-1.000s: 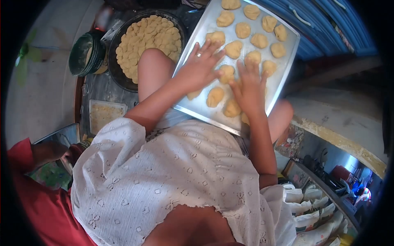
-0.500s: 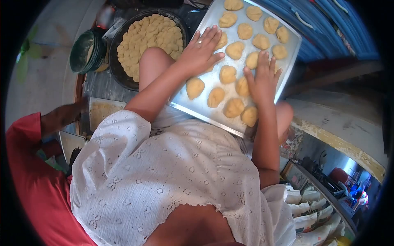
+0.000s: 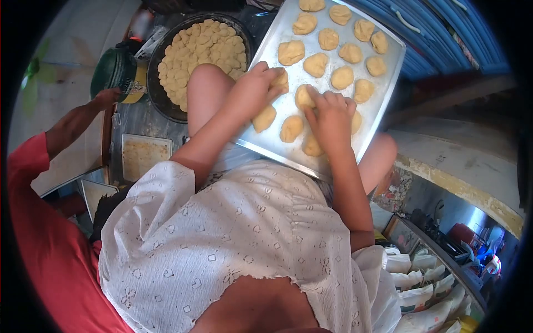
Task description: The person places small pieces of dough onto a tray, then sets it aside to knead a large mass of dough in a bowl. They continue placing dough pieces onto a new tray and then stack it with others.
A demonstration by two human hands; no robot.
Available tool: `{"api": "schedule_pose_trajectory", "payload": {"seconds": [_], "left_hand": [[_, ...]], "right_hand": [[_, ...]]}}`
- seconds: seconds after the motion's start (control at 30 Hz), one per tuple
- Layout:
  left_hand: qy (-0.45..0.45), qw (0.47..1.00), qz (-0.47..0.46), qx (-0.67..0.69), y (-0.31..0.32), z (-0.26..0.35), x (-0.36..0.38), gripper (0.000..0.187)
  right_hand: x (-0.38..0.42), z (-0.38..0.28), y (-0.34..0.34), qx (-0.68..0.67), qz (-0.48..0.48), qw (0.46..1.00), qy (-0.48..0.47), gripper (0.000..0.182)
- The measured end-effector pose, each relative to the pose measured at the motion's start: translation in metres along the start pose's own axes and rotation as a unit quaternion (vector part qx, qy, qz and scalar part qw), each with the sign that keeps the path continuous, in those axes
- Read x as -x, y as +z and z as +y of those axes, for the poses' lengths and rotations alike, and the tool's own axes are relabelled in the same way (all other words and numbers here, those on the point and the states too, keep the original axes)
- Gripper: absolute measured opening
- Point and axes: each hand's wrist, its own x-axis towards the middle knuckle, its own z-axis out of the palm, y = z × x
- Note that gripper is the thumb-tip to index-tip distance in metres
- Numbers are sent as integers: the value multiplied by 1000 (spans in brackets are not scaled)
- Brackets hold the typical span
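Observation:
A metal baking tray [image 3: 383, 102] lies tilted across my lap, with rows of yellowish dough balls on it. My left hand [image 3: 258, 84] is over the tray's left side, its fingers curled around a dough ball [image 3: 281, 81]. The thumb and bent fingers of my right hand [image 3: 332, 119] grip another dough ball [image 3: 303, 97] near the middle. Below that hand, one more ball [image 3: 312, 145] is partly covered by it. Just under my left wrist sits a further piece [image 3: 265, 118].
Left of the tray stands a round dark pan [image 3: 161, 102] heaped with dough pieces. A person in a red sleeve [image 3: 28, 164] reaches a hand [image 3: 106, 99] toward a green bucket [image 3: 111, 72]. A smaller stained tray [image 3: 146, 158] lies nearby. Blue slats [image 3: 438, 39] border the right.
Both my hands went from lying flat over the dough balls to curled around single ones. My right hand moved left and down. The other person's arm extended up to the bucket, which tipped.

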Motion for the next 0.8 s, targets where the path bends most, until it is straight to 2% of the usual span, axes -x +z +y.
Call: {"api": "schedule_pose_trajectory", "payload": {"seconds": [0.13,0.2,0.23,0.3,0.33,0.4,0.43,0.5,0.7,0.8], "left_hand": [[7,1000,9,-9,2,-1,0,39],[-22,998,57,5,1,6,1,41],[-21,998,57,6,1,8,0,41],[42,990,134,-32,2,6,-10,46],[42,990,134,-32,5,3,-18,46],[169,967,147,-120,17,-5,-35,58],[170,967,147,-119,23,-7,-40,58],[172,959,76,-210,35,-9,-46,67],[160,973,60,-157,44,-13,-45,73],[146,979,63,-131,38,-4,-46,69]], "right_hand": [[0,-2,-4,9,-10,1000,6,46],[-3,4,-12,-27,61,998,7,48],[-7,7,-15,-26,61,998,7,48],[-19,14,-15,-54,124,991,6,53],[-24,15,-13,-54,124,991,6,53],[-33,17,-4,15,90,995,30,60],[-36,20,5,16,91,995,30,60],[-37,23,21,59,21,997,35,66],[-38,25,24,64,2,997,38,67],[-45,27,28,65,25,996,52,65]]}}
